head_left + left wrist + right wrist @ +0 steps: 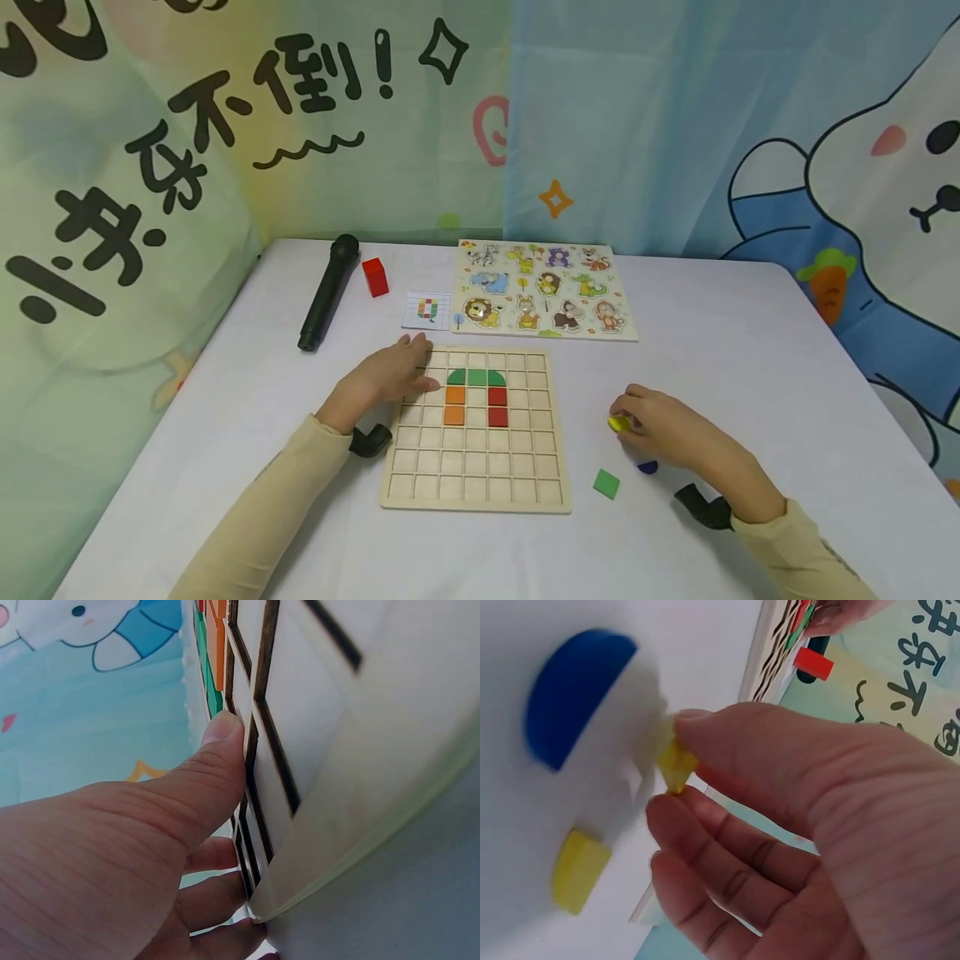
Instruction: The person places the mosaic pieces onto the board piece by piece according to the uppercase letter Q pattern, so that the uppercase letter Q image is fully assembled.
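Note:
A wooden grid board [420, 487] lies on the table with colored tiles in an arch: green [477, 377] across the top, orange [454, 404] down the left, red [497, 406] down the right. My left hand [386, 372] rests on its upper left corner, thumb [223, 739] against the grid and fingers at the edge. Right of the board, my right hand [663, 427] pinches a small yellow piece [677, 761] between thumb and finger. Another yellow piece [581, 871] and a blue half-round [577, 697] lie on the table beside that hand.
A green square tile [606, 484] lies near the board's lower right. Behind the board are an animal puzzle board [543, 292], a small pattern card [427, 311], a red block [375, 277] and a black microphone [330, 292]. Printed curtains hang behind the table.

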`<action>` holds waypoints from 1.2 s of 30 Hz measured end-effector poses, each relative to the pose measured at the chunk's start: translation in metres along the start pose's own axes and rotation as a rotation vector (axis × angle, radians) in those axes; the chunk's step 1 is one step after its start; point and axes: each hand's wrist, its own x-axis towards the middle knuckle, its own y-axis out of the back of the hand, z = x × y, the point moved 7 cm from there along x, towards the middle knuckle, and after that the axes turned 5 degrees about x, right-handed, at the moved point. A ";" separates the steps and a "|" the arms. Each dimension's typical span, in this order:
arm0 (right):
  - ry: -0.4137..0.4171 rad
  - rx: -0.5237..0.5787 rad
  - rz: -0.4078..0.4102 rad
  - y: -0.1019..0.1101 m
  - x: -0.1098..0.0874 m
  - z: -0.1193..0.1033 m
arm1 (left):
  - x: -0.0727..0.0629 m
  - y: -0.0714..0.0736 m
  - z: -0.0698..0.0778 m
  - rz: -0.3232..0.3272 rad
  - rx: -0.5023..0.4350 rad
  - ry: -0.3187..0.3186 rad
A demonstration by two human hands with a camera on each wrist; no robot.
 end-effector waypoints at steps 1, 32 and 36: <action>0.007 -0.010 0.002 0.001 0.001 -0.003 | 0.000 0.000 0.000 0.000 0.000 0.000; 0.347 -0.112 -0.073 -0.024 0.061 -0.120 | -0.001 0.002 0.002 0.004 0.019 -0.027; 0.354 -0.133 -0.110 -0.028 0.068 -0.135 | -0.002 0.002 0.003 0.010 0.021 -0.038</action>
